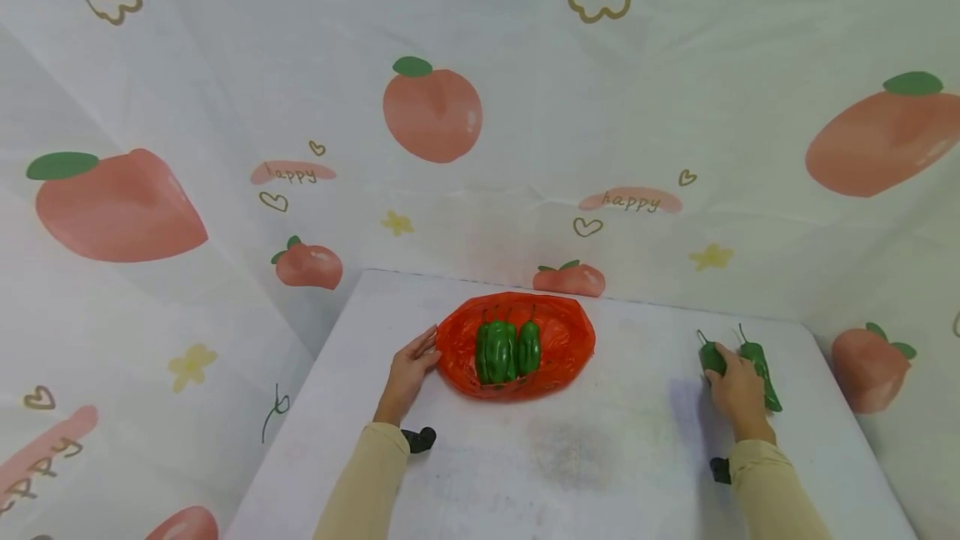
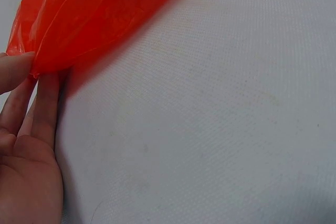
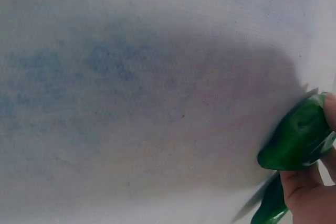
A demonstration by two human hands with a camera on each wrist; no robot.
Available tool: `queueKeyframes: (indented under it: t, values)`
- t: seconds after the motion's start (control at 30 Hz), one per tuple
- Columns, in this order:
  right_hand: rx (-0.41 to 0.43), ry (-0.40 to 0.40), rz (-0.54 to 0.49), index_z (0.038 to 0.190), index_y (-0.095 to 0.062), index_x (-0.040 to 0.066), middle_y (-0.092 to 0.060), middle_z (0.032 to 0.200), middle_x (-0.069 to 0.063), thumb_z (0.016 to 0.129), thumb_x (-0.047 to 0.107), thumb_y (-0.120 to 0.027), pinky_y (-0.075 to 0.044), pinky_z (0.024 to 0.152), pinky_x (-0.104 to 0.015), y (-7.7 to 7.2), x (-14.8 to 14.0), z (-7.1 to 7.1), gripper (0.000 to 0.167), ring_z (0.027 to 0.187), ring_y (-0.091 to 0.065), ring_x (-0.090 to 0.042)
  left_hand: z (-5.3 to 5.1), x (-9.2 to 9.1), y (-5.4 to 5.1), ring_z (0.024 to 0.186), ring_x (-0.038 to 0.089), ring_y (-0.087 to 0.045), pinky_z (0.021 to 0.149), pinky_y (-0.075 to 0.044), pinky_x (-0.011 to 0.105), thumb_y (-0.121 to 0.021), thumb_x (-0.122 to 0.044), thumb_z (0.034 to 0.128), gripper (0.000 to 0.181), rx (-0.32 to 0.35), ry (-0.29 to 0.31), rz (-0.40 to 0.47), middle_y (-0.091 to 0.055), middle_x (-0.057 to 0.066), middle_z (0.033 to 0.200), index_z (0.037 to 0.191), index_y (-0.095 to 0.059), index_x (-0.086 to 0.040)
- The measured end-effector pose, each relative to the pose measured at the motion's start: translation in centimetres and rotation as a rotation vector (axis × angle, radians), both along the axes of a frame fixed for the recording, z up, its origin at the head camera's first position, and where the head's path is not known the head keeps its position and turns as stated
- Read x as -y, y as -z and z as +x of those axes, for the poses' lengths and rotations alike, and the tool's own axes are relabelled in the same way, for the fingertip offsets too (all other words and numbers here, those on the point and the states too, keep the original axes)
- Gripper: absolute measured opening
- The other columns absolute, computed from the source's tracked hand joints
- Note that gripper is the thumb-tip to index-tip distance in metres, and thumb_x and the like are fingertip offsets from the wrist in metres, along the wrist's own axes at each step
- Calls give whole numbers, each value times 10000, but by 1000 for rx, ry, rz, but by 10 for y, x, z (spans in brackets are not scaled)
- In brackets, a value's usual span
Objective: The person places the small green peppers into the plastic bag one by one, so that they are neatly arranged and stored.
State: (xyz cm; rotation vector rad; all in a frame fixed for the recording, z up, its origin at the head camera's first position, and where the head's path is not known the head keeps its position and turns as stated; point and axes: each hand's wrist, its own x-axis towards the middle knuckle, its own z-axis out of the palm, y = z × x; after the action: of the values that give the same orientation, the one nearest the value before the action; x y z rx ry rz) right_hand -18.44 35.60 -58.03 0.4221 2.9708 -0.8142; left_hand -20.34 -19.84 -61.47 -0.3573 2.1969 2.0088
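Note:
A red plastic bag [image 1: 570,340], spread open on the table, holds several green peppers [image 1: 497,352] lying side by side. My left hand [image 1: 407,371] pinches the bag's left edge; in the left wrist view the thumb and fingers of that hand [image 2: 31,166] meet on the red plastic [image 2: 79,30]. At the right of the table my right hand [image 1: 738,390] grips a green pepper [image 1: 712,358], also seen in the right wrist view [image 3: 296,135]. Another green pepper [image 1: 759,361] lies just right of it, partly behind the hand.
The white table [image 1: 480,473] has a white curtain [image 1: 510,215] with fruit prints behind it and at both sides. Black pieces show beside both wrists.

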Motion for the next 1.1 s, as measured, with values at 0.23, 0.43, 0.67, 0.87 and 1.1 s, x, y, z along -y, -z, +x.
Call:
queueKeyframes:
  t: [0.23,0.43,0.67,0.87,1.1]
  values:
    - [-14,16,-35,1523,-332,-78,-330,1484,-454,1003,72,-531,-291,1136,-747,-1,2,2,576,1361,-317,-640,2,-1,-2,1426,229,-528,1143,-477,396,-628,-164,1005,501,-4,11,-16,-568,13,1519,1474,-550,-323]
    - [-17,48,-98,1537,-312,-82,-321,1512,-443,1013,102,-511,-285,1155,-731,-3,11,4,590,1408,-301,-610,-2,2,-1,1421,243,-531,1155,-467,421,-638,-146,995,512,-15,2,-24,-574,35,1513,1472,-556,-312]
    - [-9,77,-110,1549,-314,-56,-344,1538,-397,1019,161,-519,-334,1129,-725,-12,19,3,608,1401,-348,-586,-1,2,0,1432,239,-520,1162,-464,428,-632,-158,1000,508,0,1,-28,-575,19,1513,1473,-553,-327]
    - [-29,43,-109,1551,-307,-56,-390,1512,-388,1022,201,-532,-398,1075,-708,-16,22,2,630,1347,-419,-584,-1,1,2,1434,229,-519,1164,-462,435,-639,-167,997,505,11,4,-22,-578,3,1510,1460,-561,-353]
    - [-60,2,-114,1568,-268,-50,-424,1467,-411,1008,205,-572,-433,1029,-697,-25,28,0,686,1308,-450,-590,-1,1,2,1424,248,-528,1147,-482,426,-643,-164,995,520,-9,14,-29,-571,29,1517,1478,-547,-329]
